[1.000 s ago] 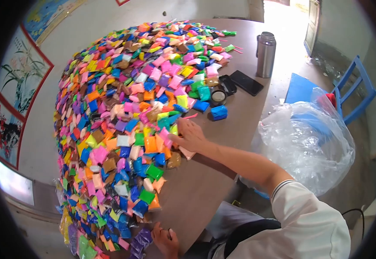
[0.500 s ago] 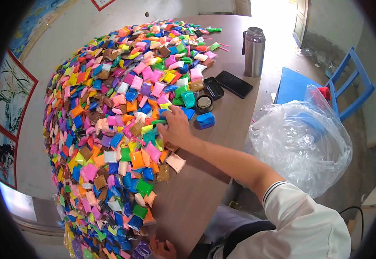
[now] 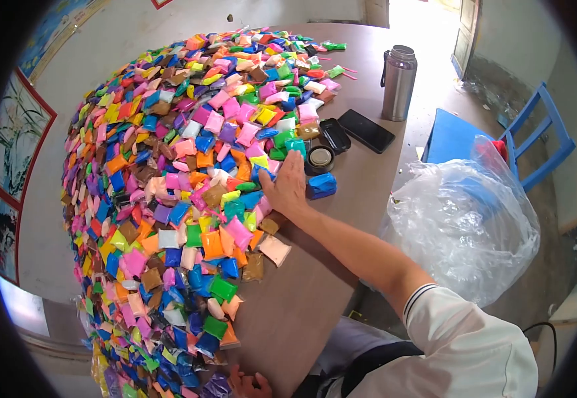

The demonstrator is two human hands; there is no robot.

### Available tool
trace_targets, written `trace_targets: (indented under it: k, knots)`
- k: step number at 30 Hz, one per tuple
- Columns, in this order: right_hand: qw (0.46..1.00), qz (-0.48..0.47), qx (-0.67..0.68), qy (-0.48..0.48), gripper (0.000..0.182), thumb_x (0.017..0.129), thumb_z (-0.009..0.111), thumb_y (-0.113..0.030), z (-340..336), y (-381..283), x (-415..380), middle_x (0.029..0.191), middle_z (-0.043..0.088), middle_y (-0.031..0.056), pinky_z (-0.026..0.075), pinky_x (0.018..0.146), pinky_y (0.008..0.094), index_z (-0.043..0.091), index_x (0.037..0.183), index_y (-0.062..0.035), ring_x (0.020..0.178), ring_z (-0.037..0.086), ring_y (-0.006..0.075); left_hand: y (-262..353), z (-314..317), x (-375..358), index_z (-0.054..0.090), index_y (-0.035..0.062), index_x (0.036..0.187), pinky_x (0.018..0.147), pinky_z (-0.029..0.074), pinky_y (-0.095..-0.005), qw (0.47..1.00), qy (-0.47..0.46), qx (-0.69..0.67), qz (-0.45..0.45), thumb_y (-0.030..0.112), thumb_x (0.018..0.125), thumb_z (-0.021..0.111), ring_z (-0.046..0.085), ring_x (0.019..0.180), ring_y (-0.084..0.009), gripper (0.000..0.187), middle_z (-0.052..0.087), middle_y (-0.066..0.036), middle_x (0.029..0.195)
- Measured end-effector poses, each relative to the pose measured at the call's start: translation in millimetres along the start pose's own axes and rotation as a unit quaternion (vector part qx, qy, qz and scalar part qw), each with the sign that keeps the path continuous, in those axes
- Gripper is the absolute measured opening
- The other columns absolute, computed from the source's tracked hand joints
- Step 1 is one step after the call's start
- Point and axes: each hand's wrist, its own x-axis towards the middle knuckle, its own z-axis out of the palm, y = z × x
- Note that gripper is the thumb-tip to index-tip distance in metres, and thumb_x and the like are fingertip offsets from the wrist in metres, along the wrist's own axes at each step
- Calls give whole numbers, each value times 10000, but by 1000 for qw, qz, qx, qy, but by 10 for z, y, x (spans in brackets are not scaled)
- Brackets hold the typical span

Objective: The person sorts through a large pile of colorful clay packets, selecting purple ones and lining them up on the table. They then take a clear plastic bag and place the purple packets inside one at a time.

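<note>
Multicoloured packets [image 3: 169, 215] heap across the left and centre of the frame on a brown table [image 3: 295, 292]. Right hand [image 3: 286, 186], centre: fingers extended, thumb spread apart, not clenched, over the heap's edge beside a blue packet [image 3: 262, 173]. Left hand [image 3: 249, 383], bottom edge, near a purple packet [image 3: 217, 385]: fingers bent; grip cannot be told. Steel flask [image 3: 400, 85], upright, upper right of centre; black phone [image 3: 367, 130] just below it. Clear plastic bag [image 3: 464, 229] at right.

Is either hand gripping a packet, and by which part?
Cannot tell: the right hand spreads over colored packets, its palm hidden; the left hand is partly cut off.
</note>
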Motion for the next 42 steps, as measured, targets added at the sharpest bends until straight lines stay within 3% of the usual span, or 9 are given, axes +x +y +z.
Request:
trace_targets:
  k: [6,10,15,19,22,28,30,35,42]
  knots:
    - [988,93,-7,121,920,896,623,-443,305,34,470,1447,273,425,217,1176,495,221,1398,215,1388,260,514,13,-29,35,553,-15,723,817,483,-529,1000,14,-15,12,165,871,647,585,910,-428,252,624,-257,1108]
    - [964,198,141,109,909,895,617,-477,465,17,801,1457,298,392,268,1151,475,245,1411,172,1376,316,480,-3,-11,57,548,0,721,817,482,-528,999,20,-18,19,158,860,647,589,918,-407,233,620,-244,1135]
    - [915,246,315,45,888,897,493,-686,659,-59,1013,1372,507,232,363,1069,409,409,1408,35,1279,482,351,-24,-15,60,527,14,701,814,479,-535,1000,-2,-10,-1,168,863,648,584,924,-404,254,622,-236,1118]
    - [816,256,517,-16,832,895,473,-721,1242,162,1284,1219,579,101,417,1006,364,489,1372,-39,1082,560,241,-51,-40,74,527,21,699,803,473,-535,999,-19,-29,-21,184,851,667,576,912,-413,263,614,-242,1114]
    - [679,275,669,-123,837,858,428,-794,1259,22,1412,1217,618,112,469,988,425,532,1329,-110,1083,613,273,-100,3,67,528,23,701,794,467,-535,998,-39,-40,-33,190,846,679,574,906,-410,268,605,-252,1126]
    - [713,279,619,-174,859,857,380,-810,1492,86,1695,1347,566,134,415,1054,490,522,1352,-122,1208,554,322,-98,-59,126,527,31,713,798,460,-533,995,-69,-49,-54,191,856,675,577,890,-402,260,598,-265,1139]
    - [716,257,607,-229,953,831,351,-846,1480,-54,1752,1488,439,140,290,1148,502,446,1436,-115,1350,435,328,-117,-24,117,527,34,718,801,458,-534,995,-56,-61,-49,191,857,671,578,884,-404,254,598,-265,1145]
    - [777,218,525,-269,863,799,442,-839,1638,-460,1806,1276,620,118,392,1040,482,607,1256,-125,1173,562,299,-149,-3,105,513,30,715,773,472,-539,994,-69,-70,-44,184,858,659,585,886,-408,257,599,-271,1154]
    - [732,139,547,-382,583,992,391,-581,1811,-995,1808,951,711,79,555,784,332,688,1052,-83,841,678,192,-127,20,102,504,34,697,753,479,-551,998,-47,-42,-8,196,887,621,604,900,-421,275,614,-272,1128]
